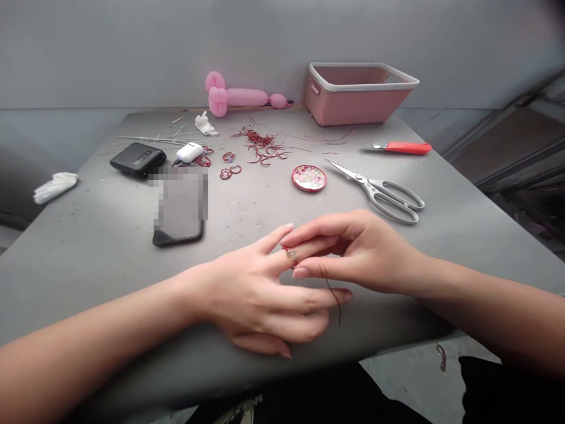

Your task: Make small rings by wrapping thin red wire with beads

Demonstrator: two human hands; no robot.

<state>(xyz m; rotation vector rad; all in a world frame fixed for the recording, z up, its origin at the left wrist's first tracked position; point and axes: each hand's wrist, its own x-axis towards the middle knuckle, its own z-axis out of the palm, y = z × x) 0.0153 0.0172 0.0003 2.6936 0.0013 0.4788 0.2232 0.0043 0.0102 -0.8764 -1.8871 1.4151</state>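
Note:
My left hand (pixel 256 300) is held palm down over the near part of the table, its fingers apart. A red cord ring (pixel 291 255) with a pale bead sits around one of its fingers. My right hand (pixel 371 250) reaches in from the right, with thumb and fingertips closed on the ring and that finger. A dark loose thread (pixel 336 303) hangs below the right thumb, across a left fingertip. Beyond the hands lies a small red-rimmed dish (pixel 309 178) of pale and pink beads. To its right are open-bladed-looking metal scissors (pixel 375 191).
Several finished-looking cord rings (pixel 228 157) lie near a white earphone case (pixel 189 152), a black device (pixel 138 159) and a phone (pixel 179 235). Red thread scraps (pixel 260 141), a pink balloon (pixel 247 97), a pink basket (pixel 359 106) and a red utility knife (pixel 408 148) are farther back.

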